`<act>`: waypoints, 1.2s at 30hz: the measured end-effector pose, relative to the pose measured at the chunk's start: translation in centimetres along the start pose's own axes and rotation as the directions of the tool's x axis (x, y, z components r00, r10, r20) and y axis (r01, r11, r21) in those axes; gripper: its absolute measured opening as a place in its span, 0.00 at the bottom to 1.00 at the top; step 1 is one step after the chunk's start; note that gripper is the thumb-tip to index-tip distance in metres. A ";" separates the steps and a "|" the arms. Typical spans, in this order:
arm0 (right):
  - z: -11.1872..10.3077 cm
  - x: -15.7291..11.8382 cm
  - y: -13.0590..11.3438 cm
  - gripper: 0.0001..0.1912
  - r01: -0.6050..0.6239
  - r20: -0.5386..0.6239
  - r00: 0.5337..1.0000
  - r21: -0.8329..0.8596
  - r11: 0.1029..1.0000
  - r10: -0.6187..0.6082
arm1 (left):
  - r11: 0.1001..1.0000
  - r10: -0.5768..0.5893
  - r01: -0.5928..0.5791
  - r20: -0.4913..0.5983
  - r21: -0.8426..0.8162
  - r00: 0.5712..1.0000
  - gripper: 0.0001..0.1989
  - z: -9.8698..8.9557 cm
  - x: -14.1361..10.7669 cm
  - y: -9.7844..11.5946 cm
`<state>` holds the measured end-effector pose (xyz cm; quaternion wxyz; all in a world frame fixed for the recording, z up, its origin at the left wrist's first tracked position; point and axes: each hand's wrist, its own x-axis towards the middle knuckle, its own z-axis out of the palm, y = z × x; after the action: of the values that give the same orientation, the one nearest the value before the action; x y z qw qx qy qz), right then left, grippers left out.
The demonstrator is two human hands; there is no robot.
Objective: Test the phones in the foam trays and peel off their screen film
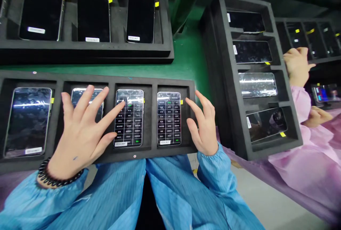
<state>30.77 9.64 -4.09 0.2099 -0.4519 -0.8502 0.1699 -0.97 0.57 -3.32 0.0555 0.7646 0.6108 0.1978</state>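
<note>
A black foam tray (106,153) lies in front of me, with smartphones set in its compartments. My left hand (82,130) is spread above it, index fingertip at the screen of a smartphone (130,123) showing a grid menu. Beneath that hand, another smartphone (77,95) is partly covered. The rightmost smartphone (169,119) also shows a grid menu, with a few green cells. My right hand (204,127) hovers at the tray's right edge beside this phone, fingers apart and holding nothing. At the far left lies a dark-screened smartphone (28,123) with a white label.
Behind, another foam tray (106,47) holds dark phones with yellow tabs. To the right, stacked foam trays (239,116) hold several more phones on the green table (190,52). Beyond them is a co-worker's hand (298,66) and pink sleeve (299,105).
</note>
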 end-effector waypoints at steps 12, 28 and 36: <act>1.8 -0.1 -0.4 0.21 -0.054 -0.072 0.996 -0.099 0.994 0.047 | 0.986 -0.126 0.107 -0.154 -0.131 0.980 0.27 3.0 -0.3 0.4; 2.0 0.1 -0.1 0.23 -0.038 0.023 0.999 -0.103 0.994 0.041 | 0.991 -0.108 0.096 0.133 0.089 0.985 0.30 2.6 2.0 2.2; 1.6 -0.3 0.0 0.27 -0.052 -0.074 0.996 0.044 0.998 0.055 | 0.971 -0.238 0.233 -0.113 -0.057 0.965 0.33 1.4 0.7 1.7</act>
<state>30.08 9.24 -5.45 0.2467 -0.4761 -0.8255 0.1763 1.23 1.02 -3.83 0.0586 0.6721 0.6951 0.2484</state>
